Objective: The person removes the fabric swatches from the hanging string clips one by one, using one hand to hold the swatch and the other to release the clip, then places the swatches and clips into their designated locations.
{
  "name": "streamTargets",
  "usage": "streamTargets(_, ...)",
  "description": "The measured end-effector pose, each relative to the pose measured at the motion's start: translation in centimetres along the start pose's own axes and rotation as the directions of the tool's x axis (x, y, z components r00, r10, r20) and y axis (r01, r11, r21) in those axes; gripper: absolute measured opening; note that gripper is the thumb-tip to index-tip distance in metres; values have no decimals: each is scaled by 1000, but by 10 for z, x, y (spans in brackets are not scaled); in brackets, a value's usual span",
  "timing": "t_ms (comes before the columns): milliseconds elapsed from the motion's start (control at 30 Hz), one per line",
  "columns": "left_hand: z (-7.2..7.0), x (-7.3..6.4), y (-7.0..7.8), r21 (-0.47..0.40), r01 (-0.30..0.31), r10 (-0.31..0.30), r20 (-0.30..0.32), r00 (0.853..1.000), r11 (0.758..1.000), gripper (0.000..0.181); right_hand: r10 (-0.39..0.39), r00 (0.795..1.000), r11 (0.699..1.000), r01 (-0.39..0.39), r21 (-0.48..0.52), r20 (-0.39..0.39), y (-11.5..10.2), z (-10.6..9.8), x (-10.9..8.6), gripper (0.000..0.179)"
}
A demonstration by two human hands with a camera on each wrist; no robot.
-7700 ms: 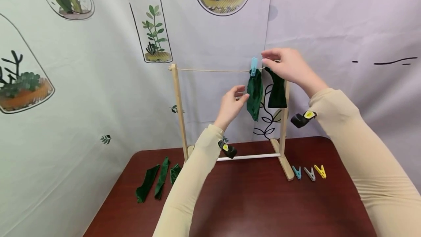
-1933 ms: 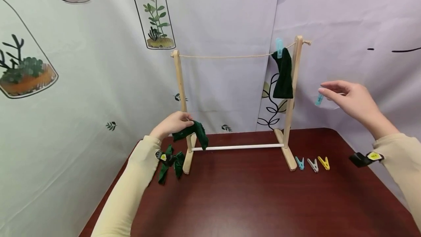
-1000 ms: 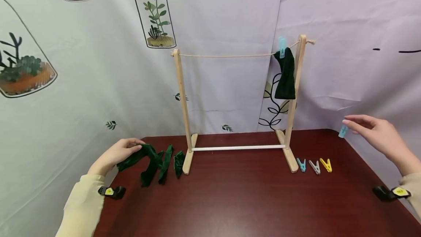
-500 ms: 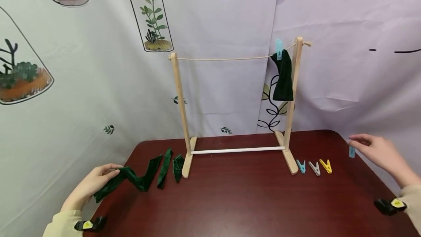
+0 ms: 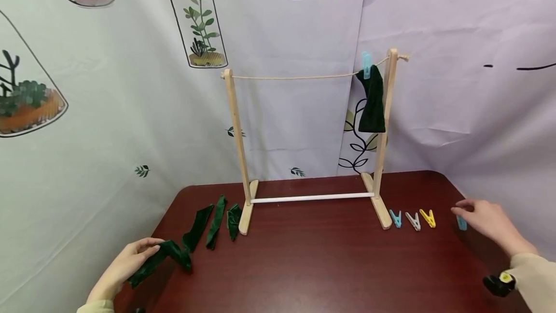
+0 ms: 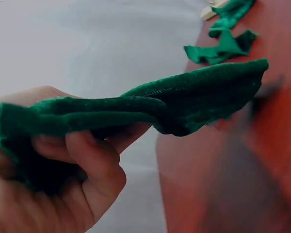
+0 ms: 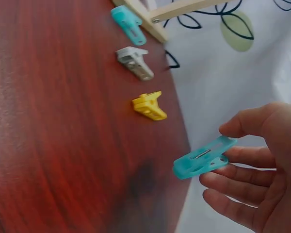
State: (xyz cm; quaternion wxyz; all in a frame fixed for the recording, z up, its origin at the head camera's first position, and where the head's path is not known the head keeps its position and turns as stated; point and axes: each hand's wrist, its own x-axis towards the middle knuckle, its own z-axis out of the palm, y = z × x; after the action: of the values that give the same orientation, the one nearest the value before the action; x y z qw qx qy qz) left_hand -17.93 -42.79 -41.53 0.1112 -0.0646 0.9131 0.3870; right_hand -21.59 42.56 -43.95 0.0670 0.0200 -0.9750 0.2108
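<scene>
My left hand (image 5: 126, 264) pinches a dark green velvet cloth strip (image 6: 194, 99) between thumb and fingers, low over the table's left side. The strip's far end droops close to another green piece (image 5: 197, 228). Two more green pieces, a narrow one (image 5: 215, 221) and a short one (image 5: 233, 221), lie to its right. At the table's right edge my right hand (image 5: 491, 223) pinches a light blue clothespin (image 7: 203, 158) by its handle end. Left of that hand a blue clothespin (image 7: 128, 24), a grey clothespin (image 7: 135, 63) and a yellow clothespin (image 7: 149, 106) lie in a row.
A wooden rack (image 5: 236, 129) with a cord (image 5: 295, 78) along its top stands at the back of the dark red table (image 5: 304, 255). Near its right post a light blue clothespin (image 5: 367, 64) holds a green cloth piece (image 5: 372, 105) on the cord. A printed curtain (image 5: 299, 124) hangs behind.
The second cloth on the cord and its blue clothespin have come off. My left hand has carried the cloth left and down; my right hand has brought the clothespin down to the table's right edge.
</scene>
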Motion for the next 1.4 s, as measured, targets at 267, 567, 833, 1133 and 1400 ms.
streamTargets(267,12,0,-20,26,16,-16,14,1000,1000,46,-1,999,1000,2,-11,41,4,15,3,44)
streamTargets(567,23,4,-30,84,-12,4,90,996,996,27,22,997,1000,-22,5,78,3,24,2,46)
streamTargets(833,31,12,-21,226,-50,45,26,999,973,46,36,994,999,-39,28,106,5,31,1,51)
streamTargets(1133,44,20,-13,258,-146,140,40,989,955,49,11,993,1000,-12,10,116,8,39,4,49)
streamTargets(1400,53,24,-9,296,-144,142,29,989,944,26,7,994,1000,-9,17,107,7,39,4,47)
